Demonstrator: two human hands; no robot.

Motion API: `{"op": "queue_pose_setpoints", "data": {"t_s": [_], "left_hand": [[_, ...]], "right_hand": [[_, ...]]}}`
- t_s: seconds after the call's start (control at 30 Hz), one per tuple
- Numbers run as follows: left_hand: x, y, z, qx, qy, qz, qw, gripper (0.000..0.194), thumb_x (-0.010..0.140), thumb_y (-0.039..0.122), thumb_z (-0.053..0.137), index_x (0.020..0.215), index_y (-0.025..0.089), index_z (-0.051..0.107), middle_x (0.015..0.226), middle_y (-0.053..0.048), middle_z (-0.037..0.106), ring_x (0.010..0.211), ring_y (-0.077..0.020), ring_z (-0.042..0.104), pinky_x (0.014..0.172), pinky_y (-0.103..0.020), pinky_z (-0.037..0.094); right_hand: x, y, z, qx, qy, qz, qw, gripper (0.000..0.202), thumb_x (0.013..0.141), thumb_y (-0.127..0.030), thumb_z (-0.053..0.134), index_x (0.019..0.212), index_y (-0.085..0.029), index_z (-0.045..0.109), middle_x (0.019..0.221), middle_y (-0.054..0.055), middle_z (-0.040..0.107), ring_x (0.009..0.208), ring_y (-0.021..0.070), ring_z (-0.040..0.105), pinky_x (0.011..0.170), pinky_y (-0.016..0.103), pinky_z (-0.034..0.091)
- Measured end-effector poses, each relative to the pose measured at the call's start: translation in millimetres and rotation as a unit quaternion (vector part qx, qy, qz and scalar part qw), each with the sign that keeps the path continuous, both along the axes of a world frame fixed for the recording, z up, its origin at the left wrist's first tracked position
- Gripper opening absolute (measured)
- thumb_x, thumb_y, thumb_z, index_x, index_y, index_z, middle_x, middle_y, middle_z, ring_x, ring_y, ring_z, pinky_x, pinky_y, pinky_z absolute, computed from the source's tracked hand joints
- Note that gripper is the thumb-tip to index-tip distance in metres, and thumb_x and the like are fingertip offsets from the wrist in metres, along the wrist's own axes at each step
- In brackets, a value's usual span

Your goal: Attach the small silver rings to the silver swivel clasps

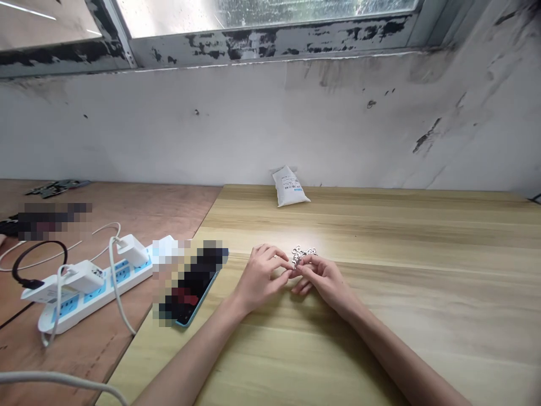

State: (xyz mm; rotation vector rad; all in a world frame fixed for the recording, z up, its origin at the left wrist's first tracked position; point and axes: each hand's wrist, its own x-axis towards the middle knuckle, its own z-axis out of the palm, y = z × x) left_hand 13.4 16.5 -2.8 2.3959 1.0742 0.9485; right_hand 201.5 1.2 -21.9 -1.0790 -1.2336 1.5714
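Note:
Several small silvery metal pieces [305,253] lie in a little heap on the light wooden table [422,270]. Just in front of them my left hand [266,273] and my right hand [319,276] meet at the fingertips. Thumb and forefinger of each hand are pinched together at the near edge of the heap. Whatever sits between the fingertips is too small to make out. The other fingers of my right hand curl beneath it, near the tabletop.
Left of my hands lies a phone [196,287], partly pixelated. A white power strip [105,287] with chargers and cables rests on the brown table [169,203]. A white packet [289,187] stands near the wall at the back.

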Motion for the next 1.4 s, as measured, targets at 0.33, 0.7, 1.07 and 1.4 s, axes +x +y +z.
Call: {"op": "queue_pose_setpoints", "data": {"t_s": [0.33, 0.7, 1.07, 1.4], "left_hand": [[1.8, -2.6, 5.9, -0.050, -0.043, 0.015, 0.998, 0.008, 0.077, 0.015, 0.065, 0.072, 0.021, 0.065, 0.101, -0.001, 0.067, 0.101, -0.0191, 0.058, 0.096, -0.039, 0.035], [-1.4, 1.9, 8.2, -0.144, -0.127, 0.033, 0.981, 0.009, 0.080, 0.023, 0.065, 0.072, 0.021, 0.067, 0.108, -0.005, 0.065, 0.112, -0.0233, 0.054, 0.102, -0.047, 0.038], [0.1, 1.6, 6.6, -0.200, -0.153, 0.023, 0.967, 0.008, 0.082, 0.025, 0.066, 0.075, 0.021, 0.070, 0.108, -0.007, 0.064, 0.114, -0.0224, 0.055, 0.104, -0.044, 0.041], [-2.1, -0.4, 10.4, -0.195, -0.142, -0.020, 0.970, 0.006, 0.083, 0.024, 0.066, 0.081, 0.023, 0.072, 0.113, -0.007, 0.063, 0.117, -0.0220, 0.053, 0.106, -0.044, 0.039]], "right_hand": [[-1.2, 0.0, 0.0, 0.041, 0.003, 0.009, 0.999, 0.035, 0.079, -0.049, 0.069, 0.084, -0.017, 0.056, 0.068, 0.001, 0.069, 0.044, 0.0084, 0.056, 0.045, 0.022, 0.046], [0.2, 0.1, 1.9, 0.088, -0.074, 0.012, 0.993, 0.036, 0.079, -0.053, 0.066, 0.082, -0.017, 0.061, 0.071, 0.000, 0.059, 0.049, 0.0069, 0.046, 0.048, 0.022, 0.042], [-6.3, -9.6, 3.8, 0.309, -0.280, -0.008, 0.909, 0.028, 0.096, -0.041, 0.045, 0.097, -0.021, 0.065, 0.072, 0.003, 0.063, 0.056, 0.0131, 0.047, 0.055, 0.027, 0.036], [-5.4, -9.3, 3.5, 0.186, -0.168, 0.034, 0.967, 0.040, 0.097, -0.049, 0.039, 0.072, -0.020, 0.051, 0.061, -0.001, 0.051, 0.051, 0.0115, 0.046, 0.052, 0.025, 0.036]]}}
